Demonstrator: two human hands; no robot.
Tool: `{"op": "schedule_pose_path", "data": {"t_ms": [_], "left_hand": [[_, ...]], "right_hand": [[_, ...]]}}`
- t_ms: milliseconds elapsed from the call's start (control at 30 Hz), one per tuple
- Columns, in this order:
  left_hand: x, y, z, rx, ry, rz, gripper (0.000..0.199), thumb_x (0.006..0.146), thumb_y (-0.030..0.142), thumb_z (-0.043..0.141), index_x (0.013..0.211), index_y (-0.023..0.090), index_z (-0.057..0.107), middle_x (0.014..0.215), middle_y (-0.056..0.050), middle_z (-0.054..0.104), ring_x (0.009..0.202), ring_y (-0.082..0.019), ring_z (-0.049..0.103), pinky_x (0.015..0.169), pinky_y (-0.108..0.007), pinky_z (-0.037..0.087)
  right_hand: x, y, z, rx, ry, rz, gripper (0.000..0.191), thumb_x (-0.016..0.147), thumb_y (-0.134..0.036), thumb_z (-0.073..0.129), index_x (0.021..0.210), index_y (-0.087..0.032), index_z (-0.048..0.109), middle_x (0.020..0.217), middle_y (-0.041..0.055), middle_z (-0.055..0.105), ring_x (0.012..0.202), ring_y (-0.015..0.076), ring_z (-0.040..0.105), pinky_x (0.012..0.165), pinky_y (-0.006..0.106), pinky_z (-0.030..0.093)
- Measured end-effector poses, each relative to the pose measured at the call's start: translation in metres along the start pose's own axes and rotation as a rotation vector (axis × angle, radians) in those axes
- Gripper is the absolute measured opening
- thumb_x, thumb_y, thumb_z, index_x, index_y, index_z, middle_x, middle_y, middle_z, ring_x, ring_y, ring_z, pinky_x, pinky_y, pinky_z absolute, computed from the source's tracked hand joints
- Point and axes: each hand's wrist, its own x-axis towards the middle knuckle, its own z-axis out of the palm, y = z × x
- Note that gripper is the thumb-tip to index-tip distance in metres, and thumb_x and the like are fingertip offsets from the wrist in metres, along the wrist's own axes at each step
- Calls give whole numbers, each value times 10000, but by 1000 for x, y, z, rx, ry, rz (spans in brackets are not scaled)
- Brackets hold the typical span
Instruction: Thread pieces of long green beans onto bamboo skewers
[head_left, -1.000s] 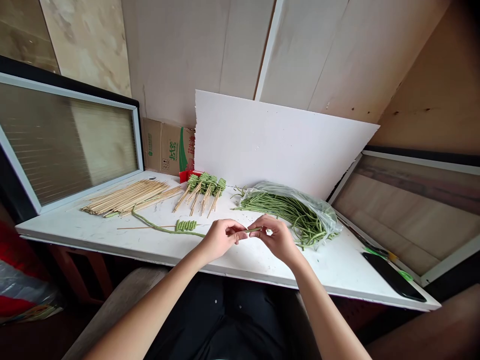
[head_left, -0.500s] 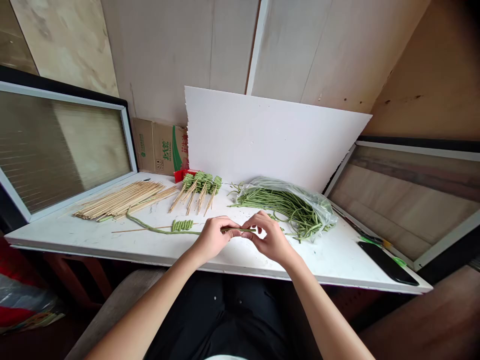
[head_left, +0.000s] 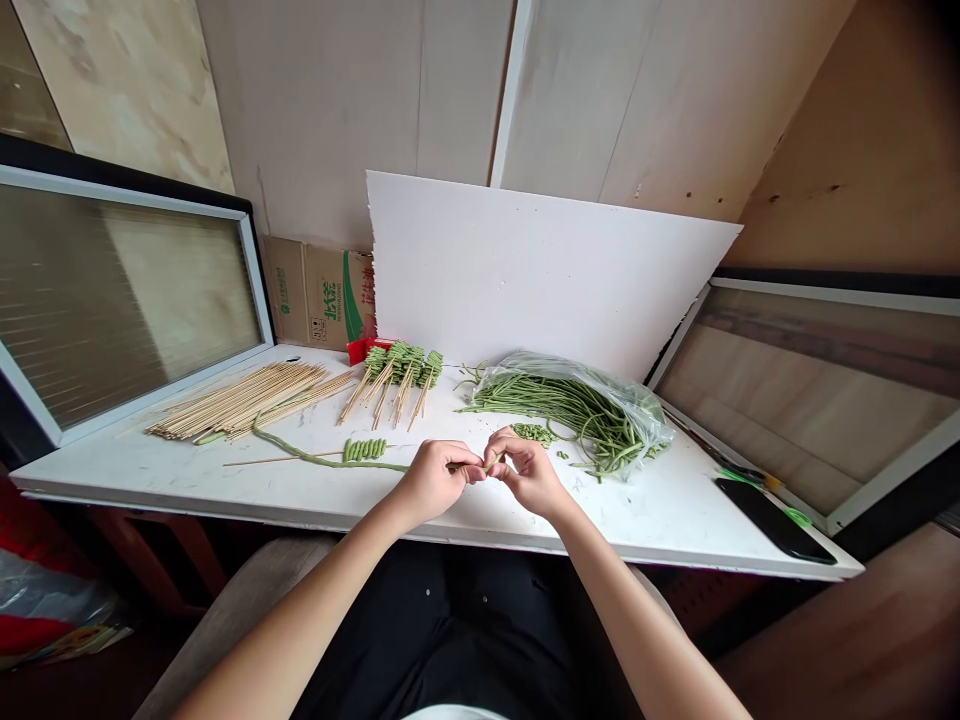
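Note:
Over the front middle of the table, my left hand [head_left: 435,476] is closed on a long green bean [head_left: 315,458]. The bean's loose length trails left across the tabletop and curls up near the sticks. My right hand [head_left: 531,472] pinches the same bean close to its end, the fingertips almost meeting those of the left. Between the hands the bean looks bent; the fingers partly hide it. Left of my hands lies a bamboo skewer with a folded bean [head_left: 365,451] threaded on it.
Loose bamboo skewers [head_left: 240,398] lie at the left. Behind are several finished bean skewers [head_left: 405,362]. A clear plastic bag of long beans [head_left: 562,395] lies right of centre, with short bean pieces [head_left: 532,432] before it. A black phone [head_left: 772,520] rests at the right edge.
My right hand has shifted slightly left, nearer my left. The bean end that stuck out straight past the right fingers is now bent up between the fingertips.

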Motion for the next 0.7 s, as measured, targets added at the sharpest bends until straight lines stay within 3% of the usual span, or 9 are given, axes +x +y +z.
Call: {"op": "schedule_pose_path", "data": {"t_ms": [167,267,333,400,533,600,700], "left_hand": [[0,-10,2,-94,-25,-11,238,848,71,599,698,152,765,713,-51,706,681,-150,620,659,-253,481],[1,-15,3,-180,-13,-52,203,902,182,637,774,140,788,745,-61,701,604,-128,575,603,-252,481],[2,-19,2,-194,14,-80,214,942,264,646,896,139,813,814,-72,708,601,-119,564,615,-259,496],[3,-22,1,-172,31,-89,256,978,300,620,1043,150,817,887,-84,710,660,-129,586,663,-272,523],[3,-34,3,-139,13,-74,315,1003,315,597,1233,194,777,1061,-111,689,844,-171,651,813,-326,579],[2,-40,6,-161,10,-83,332,973,323,655,1261,201,764,1119,-120,675,895,-187,671,868,-361,596],[2,-46,10,-199,42,-139,385,903,315,753,1262,174,750,1043,-108,692,881,-198,687,875,-392,615]], "right_hand": [[-1,10,7,287,-67,94,370,831,-580,815,807,-226,714,812,40,607,792,214,593,758,362,501],[-1,18,5,359,2,135,309,833,-523,828,837,-235,716,839,34,634,772,206,608,738,353,504],[-1,28,0,240,111,166,302,850,-532,804,894,-239,747,884,57,685,811,225,623,737,356,499],[-2,43,-9,-16,176,198,333,871,-560,766,939,-235,789,928,93,724,884,263,632,779,383,499],[-9,74,-21,-578,110,237,312,873,-539,755,881,-241,846,868,122,732,956,327,599,920,479,460],[-13,83,-24,-680,43,273,265,875,-494,763,878,-244,852,872,121,742,961,336,596,941,497,448],[-15,77,-26,-671,-23,277,304,808,-496,841,964,-235,844,951,122,762,1031,352,601,952,489,457]]}}
